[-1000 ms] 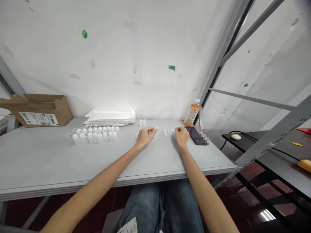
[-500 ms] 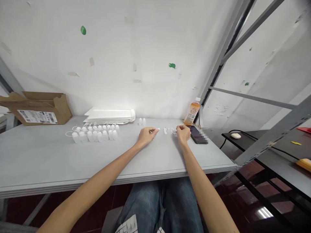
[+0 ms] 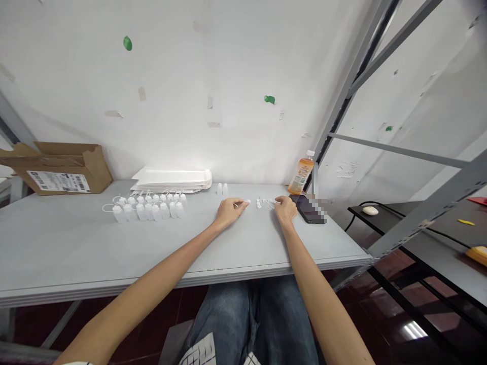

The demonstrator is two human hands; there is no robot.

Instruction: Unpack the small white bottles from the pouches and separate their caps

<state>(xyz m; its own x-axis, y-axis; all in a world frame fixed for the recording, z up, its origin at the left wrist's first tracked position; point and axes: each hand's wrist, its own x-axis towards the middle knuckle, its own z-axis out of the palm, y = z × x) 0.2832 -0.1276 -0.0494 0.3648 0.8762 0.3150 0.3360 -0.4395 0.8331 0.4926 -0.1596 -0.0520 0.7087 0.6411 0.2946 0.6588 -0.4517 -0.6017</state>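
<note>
My left hand (image 3: 229,212) is closed in a pinch on a small white cap (image 3: 248,201) just above the table. My right hand (image 3: 285,209) has its thumb and fingers pressed together at the right edge of a small cluster of white looped straps (image 3: 270,204). What its fingertips grip is too small to make out. Small white pieces (image 3: 258,203) lie between the two hands. Rows of translucent squeeze bottles (image 3: 154,209), several with looped straps, stand to the left. Two little white bottles (image 3: 222,189) stand behind my left hand.
A stack of white flat packets (image 3: 171,180) lies against the wall, with an open cardboard box (image 3: 64,170) at far left. An orange drink bottle (image 3: 302,173) and a dark phone (image 3: 310,210) are beyond my right hand. A metal shelf frame (image 3: 418,223) borders the right side.
My right hand has shifted slightly left, its fingertips now at the looped straps. The left hand keeps its pinch in nearly the same spot. The view has tilted slightly.
</note>
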